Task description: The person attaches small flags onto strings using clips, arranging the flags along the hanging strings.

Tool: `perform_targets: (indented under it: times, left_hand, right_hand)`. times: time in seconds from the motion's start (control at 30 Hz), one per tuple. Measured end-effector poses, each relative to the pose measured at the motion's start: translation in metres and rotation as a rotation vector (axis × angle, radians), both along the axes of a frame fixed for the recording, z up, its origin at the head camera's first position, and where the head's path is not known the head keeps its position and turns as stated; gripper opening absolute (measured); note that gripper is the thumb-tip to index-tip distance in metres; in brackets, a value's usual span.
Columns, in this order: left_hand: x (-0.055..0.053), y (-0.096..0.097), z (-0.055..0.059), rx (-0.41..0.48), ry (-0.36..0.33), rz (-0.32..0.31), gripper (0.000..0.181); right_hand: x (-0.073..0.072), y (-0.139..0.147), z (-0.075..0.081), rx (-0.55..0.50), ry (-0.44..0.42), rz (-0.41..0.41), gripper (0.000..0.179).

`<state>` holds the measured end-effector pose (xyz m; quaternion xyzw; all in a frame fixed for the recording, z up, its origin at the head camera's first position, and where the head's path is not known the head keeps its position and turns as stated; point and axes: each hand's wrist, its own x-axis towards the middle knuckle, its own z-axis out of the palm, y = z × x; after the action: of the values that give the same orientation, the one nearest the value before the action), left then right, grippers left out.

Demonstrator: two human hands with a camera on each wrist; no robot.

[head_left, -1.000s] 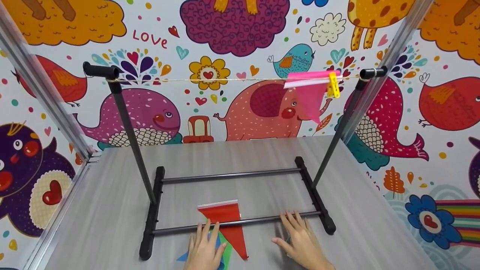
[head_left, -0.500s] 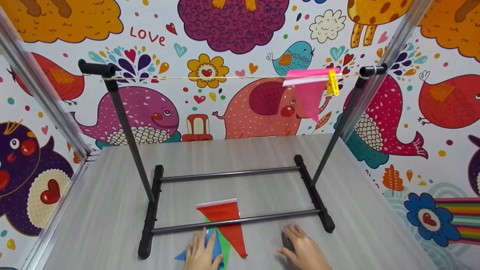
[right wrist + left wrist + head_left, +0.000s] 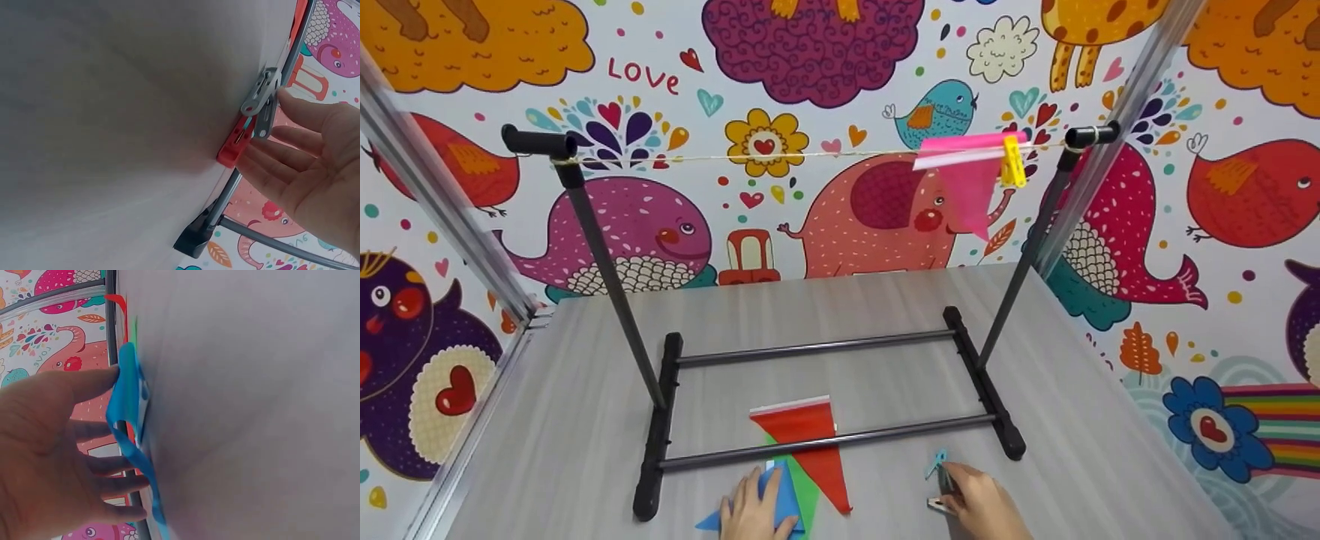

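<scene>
My left hand (image 3: 750,514) rests on a blue pennant (image 3: 789,499), fingers extended; the left wrist view has the cloth (image 3: 126,396) bulging up beside the thumb. Under it lie a green pennant (image 3: 808,487) and a red pennant (image 3: 802,427) with a white top edge. My right hand (image 3: 986,506) is at a small group of clothespins on the table. Its thumb and forefinger pinch a grey clothespin (image 3: 260,98). A red clothespin (image 3: 233,146) lies by the other fingertips, and a turquoise clothespin (image 3: 936,463) sticks out just beyond the hand.
A black rack frame (image 3: 825,442) stands on the table (image 3: 547,450), its front bar crossing over the red pennant. Between its posts runs a string (image 3: 697,158). A pink pennant (image 3: 967,180) hangs there at the right, held by a yellow clothespin (image 3: 1012,163). Behind is a patterned wall.
My right hand has drawn back from the front bar and its fingers have closed in at the clothespins, exposing the turquoise one. My left hand has slid back slightly over the blue pennant.
</scene>
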<state>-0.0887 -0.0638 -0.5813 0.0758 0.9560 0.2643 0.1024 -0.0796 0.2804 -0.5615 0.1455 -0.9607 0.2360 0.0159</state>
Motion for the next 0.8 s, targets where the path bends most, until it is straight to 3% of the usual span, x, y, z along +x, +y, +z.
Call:
perform_targets:
  times: [0.17,0.33,0.43,0.6,0.8]
  left_hand:
    - [0.000,-0.001,0.001,-0.041,-0.001,-0.009,0.069]
    - [0.002,0.000,0.001,-0.055,0.052,-0.017,0.066]
    - [0.003,0.001,0.002,-0.069,0.043,-0.014,0.063]
    - [0.002,0.003,0.005,-0.109,-0.035,-0.013,0.057]
    - [0.005,0.005,0.007,-0.124,-0.029,-0.056,0.050]
  right_hand:
    - [0.002,0.002,-0.001,0.028,-0.012,-0.038,0.029]
    - [0.007,0.006,0.000,0.066,0.025,-0.096,0.035]
    - [0.010,0.008,0.001,0.102,0.024,-0.143,0.037]
    - [0.013,0.010,0.005,0.155,-0.088,-0.224,0.035]
    - [0.016,0.014,0.004,0.195,-0.180,-0.263,0.023]
